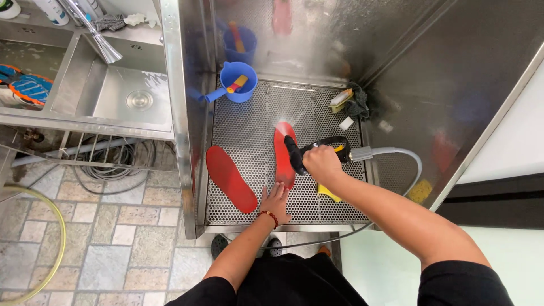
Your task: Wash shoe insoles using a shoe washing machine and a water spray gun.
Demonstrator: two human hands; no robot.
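So the right hand (322,163) is wrapped around a black spray gun with a grey hose (317,148), mid-frame, blasting water at the far tip of a red shoe insole (284,154) lying on the perforated steel wash tray (334,204). Left hand (275,199) lies open, fingers pinning that insole's near end. A second red insole (230,178) lies just left of it, and a blue plastic scoop (237,83) sits at the upper middle.
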